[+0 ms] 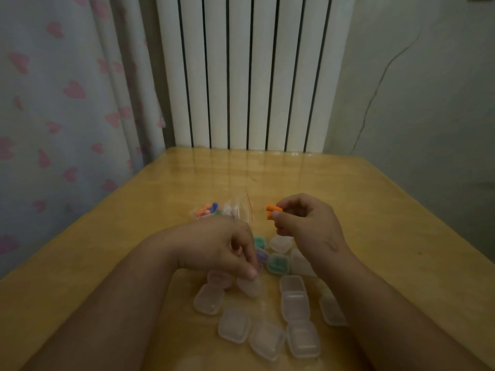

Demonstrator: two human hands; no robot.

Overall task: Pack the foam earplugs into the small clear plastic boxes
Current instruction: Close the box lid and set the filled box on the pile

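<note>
**Right hand pinches 2 orange earplugs**

Thumb and fingertips clamp the 2 plugs, raised above the middle of the table. The left hand curls its fingers down and grips a small clear box, beside the empty boxes clustered toward the near edge. A clear bag of earplugs lies just beyond the left hand.

A glossy yellowish wooden table fills the lower part of the view, its far edge meeting a tall white column radiator whose ribs are mirrored in the varnish. On the left hangs a pale curtain printed with pink hearts. On the right stands a plain greenish-white wall — a thin crack runs down it. The light is dim and even.
</note>
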